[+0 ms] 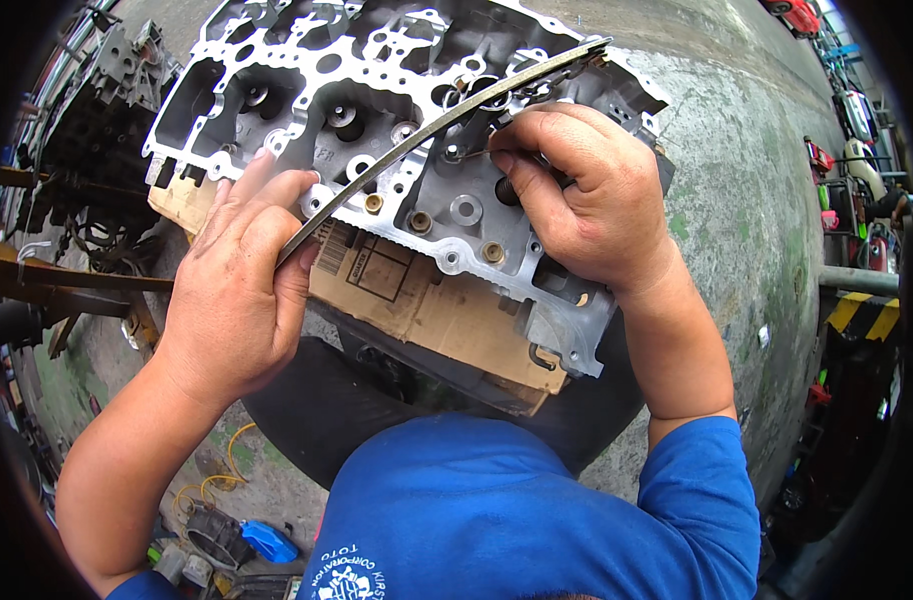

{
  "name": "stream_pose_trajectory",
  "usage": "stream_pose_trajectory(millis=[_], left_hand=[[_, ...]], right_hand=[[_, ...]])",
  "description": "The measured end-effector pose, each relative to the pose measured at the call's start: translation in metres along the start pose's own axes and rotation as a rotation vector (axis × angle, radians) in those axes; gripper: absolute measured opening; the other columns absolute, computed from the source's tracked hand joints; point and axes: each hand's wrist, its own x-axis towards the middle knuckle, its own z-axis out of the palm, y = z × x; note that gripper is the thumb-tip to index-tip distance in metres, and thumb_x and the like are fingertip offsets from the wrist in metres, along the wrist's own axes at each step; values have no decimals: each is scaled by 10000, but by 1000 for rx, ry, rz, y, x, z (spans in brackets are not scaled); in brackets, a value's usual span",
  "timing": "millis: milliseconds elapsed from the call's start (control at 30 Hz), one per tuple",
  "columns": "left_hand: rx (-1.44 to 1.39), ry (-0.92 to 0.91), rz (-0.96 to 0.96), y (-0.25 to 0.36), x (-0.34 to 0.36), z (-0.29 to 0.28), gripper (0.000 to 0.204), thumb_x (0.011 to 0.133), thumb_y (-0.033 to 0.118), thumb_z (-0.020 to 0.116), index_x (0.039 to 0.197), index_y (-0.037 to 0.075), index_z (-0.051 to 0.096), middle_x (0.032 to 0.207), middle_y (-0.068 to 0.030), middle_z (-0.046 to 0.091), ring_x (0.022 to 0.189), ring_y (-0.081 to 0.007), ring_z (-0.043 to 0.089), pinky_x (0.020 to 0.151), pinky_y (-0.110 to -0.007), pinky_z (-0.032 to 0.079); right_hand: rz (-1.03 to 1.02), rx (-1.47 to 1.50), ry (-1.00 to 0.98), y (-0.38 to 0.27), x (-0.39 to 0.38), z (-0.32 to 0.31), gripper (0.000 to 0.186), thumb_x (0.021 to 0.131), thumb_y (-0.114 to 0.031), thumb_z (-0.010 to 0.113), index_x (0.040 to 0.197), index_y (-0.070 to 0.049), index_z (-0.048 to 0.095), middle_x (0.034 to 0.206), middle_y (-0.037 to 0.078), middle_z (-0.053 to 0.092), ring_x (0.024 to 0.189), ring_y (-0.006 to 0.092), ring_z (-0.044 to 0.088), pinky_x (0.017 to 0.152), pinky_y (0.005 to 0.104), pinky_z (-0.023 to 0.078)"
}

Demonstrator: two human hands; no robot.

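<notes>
A large aluminium cylinder head [452, 250] lies in front of me, its open cavities, bolt holes and valve bores facing up. Across it, slanting from near left to far right, runs a long narrow metal bar [417, 141]. My left hand [239, 275] grips the bar's near end between thumb and fingers, its fingertips at the casting's near edge. Over the right part of the cylinder head, my right hand [597, 195] is closed in a pinch beside a valve bore. Something thin sticks out from its fingertips; most of it is hidden.
Flattened cardboard [407, 295] lies under the cylinder head, above my knees. Dark engine parts [112, 110] stand at the left, near a rusty metal beam [77, 283]. A yellow coiled hose [222, 478] and a blue bottle [269, 541] are on the floor. Shop equipment lines the right.
</notes>
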Motion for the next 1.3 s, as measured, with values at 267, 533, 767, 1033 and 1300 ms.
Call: stream_pose_trajectory(millis=[267,533,767,1033,1300], left_hand=[[1,-8,1,0,-1,0,84,1024,91,620,1064,25,586,1432,-193,640,1436,-503,510,1193,-620,398],[-6,-1,8,0,-1,1,84,1023,83,615,1075,25,587,1434,-186,640,1429,-509,513,1192,-621,399],[18,-28,-3,0,-1,-4,107,1031,107,612,1101,28,599,1432,-179,643,1423,-496,524,1200,-623,388],[79,-58,47,-4,9,-24,225,1059,164,601,1233,23,630,1295,-177,703,1318,-435,615,1150,-591,439],[-77,-22,-32,-18,12,-30,343,1092,311,590,1202,-11,634,1080,-250,701,1022,-456,667,861,-509,516]], right_hand=[[-49,-66,-31,-6,-1,-3,163,805,20,789,955,-36,759,939,117,762,836,298,737,759,369,593],[-86,-95,-27,-9,0,-2,175,803,9,800,965,-48,768,946,115,766,859,289,746,754,362,607],[-63,-36,-8,-8,-1,-2,174,808,48,787,963,-29,763,938,118,764,833,260,738,732,337,595],[163,336,227,-18,-42,-51,174,886,133,687,1024,37,728,1047,136,744,948,186,711,830,288,564],[685,603,515,-26,-194,-105,93,1015,33,590,1098,6,621,1068,141,712,905,170,711,792,274,570]])
